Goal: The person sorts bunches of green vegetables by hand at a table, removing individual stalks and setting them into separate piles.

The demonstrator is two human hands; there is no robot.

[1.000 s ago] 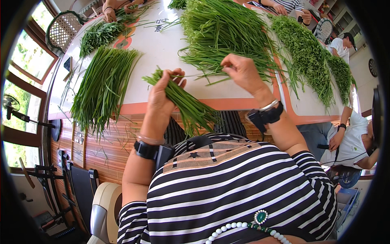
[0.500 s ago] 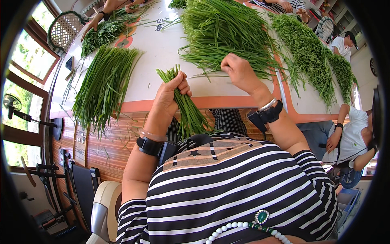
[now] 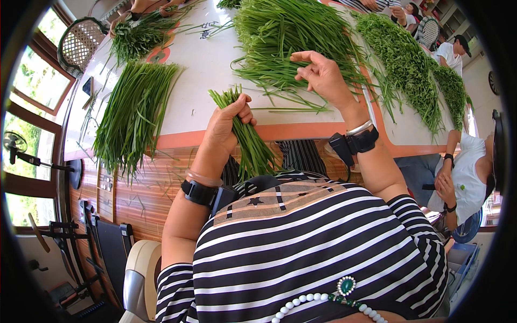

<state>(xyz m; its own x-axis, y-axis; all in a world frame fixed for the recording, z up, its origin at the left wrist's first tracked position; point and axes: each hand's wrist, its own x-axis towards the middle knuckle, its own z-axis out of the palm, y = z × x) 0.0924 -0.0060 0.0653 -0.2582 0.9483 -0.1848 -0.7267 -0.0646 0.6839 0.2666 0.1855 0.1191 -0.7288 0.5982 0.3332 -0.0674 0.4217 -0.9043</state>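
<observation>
My left hand is closed around a bunch of garlic chives, holding it above the table's near edge. The cut ends poke up past the thumb, and the leaves hang toward my lap. Over the near side of a large chive pile, my right hand hovers with fingers apart and nothing seen in it. A few loose stalks lie on the tabletop below that hand. To the left, a neat heap of chives overhangs the table edge.
The white table has an orange border. More greens run along its right side. Co-workers' hands are at the far left; a seated person is at the right. Exercise equipment stands at lower left, near a chair.
My right hand has moved slightly up and right, its fingers opening from a pinch. Loose stalks now lie below it. The seated person at right has brought both hands together.
</observation>
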